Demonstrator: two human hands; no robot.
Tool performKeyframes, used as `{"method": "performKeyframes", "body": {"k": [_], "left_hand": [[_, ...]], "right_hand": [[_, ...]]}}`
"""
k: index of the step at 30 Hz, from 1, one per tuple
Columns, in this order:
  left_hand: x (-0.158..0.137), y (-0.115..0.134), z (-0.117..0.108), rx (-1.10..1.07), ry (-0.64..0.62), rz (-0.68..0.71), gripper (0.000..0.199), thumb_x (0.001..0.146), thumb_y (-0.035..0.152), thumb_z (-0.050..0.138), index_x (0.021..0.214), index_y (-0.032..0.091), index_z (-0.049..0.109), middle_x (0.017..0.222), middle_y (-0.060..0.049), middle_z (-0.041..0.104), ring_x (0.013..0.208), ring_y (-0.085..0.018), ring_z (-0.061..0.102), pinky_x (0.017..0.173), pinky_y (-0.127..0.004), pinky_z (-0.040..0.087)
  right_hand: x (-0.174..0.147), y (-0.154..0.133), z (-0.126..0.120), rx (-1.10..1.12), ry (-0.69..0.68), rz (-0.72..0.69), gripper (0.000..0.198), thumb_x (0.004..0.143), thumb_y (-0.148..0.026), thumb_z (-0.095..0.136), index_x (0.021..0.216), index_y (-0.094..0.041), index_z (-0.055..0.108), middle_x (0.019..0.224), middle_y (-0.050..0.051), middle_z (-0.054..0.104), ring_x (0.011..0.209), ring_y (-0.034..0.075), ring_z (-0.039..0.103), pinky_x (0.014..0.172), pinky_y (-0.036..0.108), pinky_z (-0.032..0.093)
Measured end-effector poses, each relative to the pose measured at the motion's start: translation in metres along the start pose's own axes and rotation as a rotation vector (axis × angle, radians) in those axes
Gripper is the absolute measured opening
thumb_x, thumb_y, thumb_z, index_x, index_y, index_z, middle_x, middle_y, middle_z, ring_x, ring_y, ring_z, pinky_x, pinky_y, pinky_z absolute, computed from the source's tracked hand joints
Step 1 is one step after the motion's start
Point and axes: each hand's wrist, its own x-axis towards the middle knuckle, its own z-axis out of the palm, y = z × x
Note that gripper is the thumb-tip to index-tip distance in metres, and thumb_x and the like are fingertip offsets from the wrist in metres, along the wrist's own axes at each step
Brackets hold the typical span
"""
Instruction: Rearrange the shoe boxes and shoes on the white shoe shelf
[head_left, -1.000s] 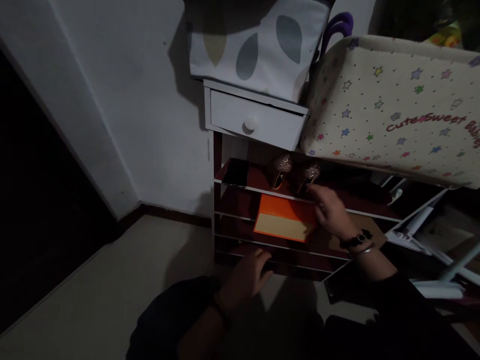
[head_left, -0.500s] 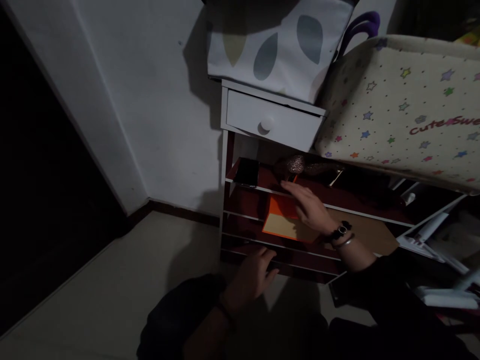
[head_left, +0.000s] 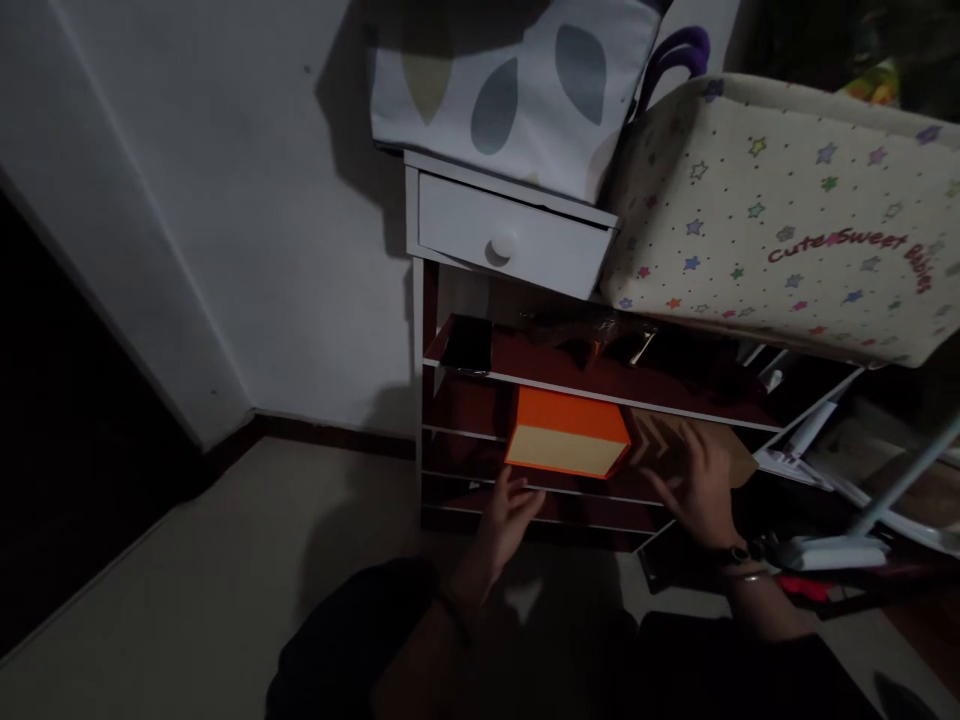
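An orange box (head_left: 574,412) with a cream front lies on a middle shelf of the shoe rack (head_left: 450,362). Just below its left corner is my left hand (head_left: 506,525), fingers apart, holding nothing. My right hand (head_left: 697,485) is spread in front of a brown cardboard box (head_left: 739,447) to the right of the orange one; whether the fingertips touch it I cannot tell. On the shelf above stand high-heeled shoes (head_left: 592,325), partly in shadow, and a flat black object (head_left: 469,343) at the left end.
A white drawer (head_left: 514,235) with a round knob tops the rack. A leaf-patterned fabric box (head_left: 540,100) sits on it, and a star-printed bag (head_left: 795,220) overhangs the right side. White framed items (head_left: 840,555) stand at the right. A wall (head_left: 300,250) borders the left.
My right hand has moved down and right, from the shoe shelf to the brown box, uncovering the orange box. My left hand has shifted slightly, its fingers now pointing upward. The view has turned right.
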Motion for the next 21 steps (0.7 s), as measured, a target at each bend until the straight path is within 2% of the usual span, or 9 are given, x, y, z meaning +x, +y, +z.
{"method": "performKeyframes", "body": {"k": [2, 5, 7, 9, 12, 14, 16, 18, 21], "left_hand": [[0.012, 0.006, 0.009, -0.296, 0.055, -0.167, 0.045, 0.096, 0.031, 0.072, 0.137, 0.021, 0.056, 0.153, -0.021, 0.058, 0.142, -0.032, 0.059, 0.114, -0.050, 0.052], [0.025, 0.022, 0.017, -0.570, 0.048, -0.241, 0.027, 0.101, 0.028, 0.060, 0.127, 0.021, 0.064, 0.150, -0.018, 0.061, 0.149, -0.028, 0.054, 0.120, -0.050, 0.047], [0.027, 0.031, 0.018, -0.666, 0.027, -0.225, 0.029, 0.102, 0.029, 0.055, 0.128, 0.022, 0.066, 0.144, -0.016, 0.065, 0.147, -0.025, 0.056, 0.124, -0.049, 0.045], [0.027, 0.038, 0.016, -0.707, 0.041, -0.212, 0.032, 0.103, 0.030, 0.052, 0.131, 0.023, 0.066, 0.142, -0.015, 0.067, 0.144, -0.025, 0.058, 0.126, -0.050, 0.042], [0.026, 0.043, 0.006, -0.704, 0.092, -0.207, 0.032, 0.103, 0.032, 0.053, 0.132, 0.023, 0.063, 0.148, -0.015, 0.064, 0.146, -0.025, 0.057, 0.127, -0.050, 0.041], [0.028, 0.046, -0.003, -0.701, 0.131, -0.201, 0.033, 0.103, 0.037, 0.055, 0.132, 0.023, 0.061, 0.151, -0.016, 0.061, 0.147, -0.025, 0.056, 0.126, -0.048, 0.042], [0.033, 0.048, -0.013, -0.728, 0.173, -0.184, 0.034, 0.102, 0.042, 0.057, 0.129, 0.024, 0.060, 0.152, -0.017, 0.059, 0.147, -0.026, 0.056, 0.125, -0.048, 0.044], [0.038, 0.050, -0.023, -0.776, 0.208, -0.158, 0.030, 0.100, 0.042, 0.058, 0.124, 0.025, 0.061, 0.150, -0.016, 0.060, 0.146, -0.028, 0.056, 0.126, -0.050, 0.043], [0.046, 0.051, -0.034, -0.811, 0.253, -0.099, 0.017, 0.100, 0.038, 0.056, 0.111, 0.029, 0.064, 0.144, -0.011, 0.066, 0.146, -0.027, 0.056, 0.128, -0.051, 0.039]], "right_hand": [[-0.020, 0.004, 0.013, -0.129, -0.117, -0.059, 0.086, 0.096, -0.048, 0.072, 0.167, -0.018, 0.034, 0.164, 0.031, 0.040, 0.148, 0.051, 0.043, 0.115, 0.082, 0.034], [-0.027, 0.001, 0.035, -0.244, -0.206, -0.118, 0.071, 0.097, -0.031, 0.069, 0.163, -0.026, 0.043, 0.171, 0.029, 0.031, 0.155, 0.052, 0.034, 0.115, 0.086, 0.026], [-0.025, -0.003, 0.049, -0.282, -0.190, -0.127, 0.067, 0.097, -0.023, 0.067, 0.160, -0.030, 0.048, 0.169, 0.028, 0.034, 0.154, 0.050, 0.036, 0.115, 0.087, 0.025], [-0.022, -0.008, 0.058, -0.310, -0.144, -0.142, 0.064, 0.098, -0.024, 0.067, 0.159, -0.031, 0.050, 0.165, 0.028, 0.040, 0.150, 0.049, 0.040, 0.113, 0.088, 0.027], [-0.023, -0.014, 0.059, -0.345, -0.083, -0.185, 0.066, 0.099, -0.024, 0.066, 0.161, -0.031, 0.046, 0.160, 0.028, 0.042, 0.146, 0.047, 0.043, 0.112, 0.087, 0.030], [-0.030, -0.016, 0.048, -0.354, -0.069, -0.206, 0.072, 0.099, -0.019, 0.066, 0.165, -0.033, 0.040, 0.160, 0.028, 0.040, 0.146, 0.045, 0.043, 0.113, 0.085, 0.030], [-0.041, -0.017, 0.027, -0.323, -0.085, -0.223, 0.080, 0.097, -0.017, 0.068, 0.168, -0.035, 0.034, 0.162, 0.026, 0.037, 0.146, 0.044, 0.042, 0.115, 0.085, 0.028], [-0.055, -0.016, -0.005, -0.256, -0.114, -0.231, 0.087, 0.095, -0.022, 0.073, 0.170, -0.040, 0.030, 0.165, 0.024, 0.033, 0.146, 0.045, 0.042, 0.116, 0.085, 0.026], [-0.080, -0.015, -0.066, -0.159, -0.159, -0.245, 0.095, 0.092, -0.026, 0.078, 0.170, -0.047, 0.028, 0.171, 0.019, 0.026, 0.143, 0.046, 0.046, 0.115, 0.086, 0.028]]}}
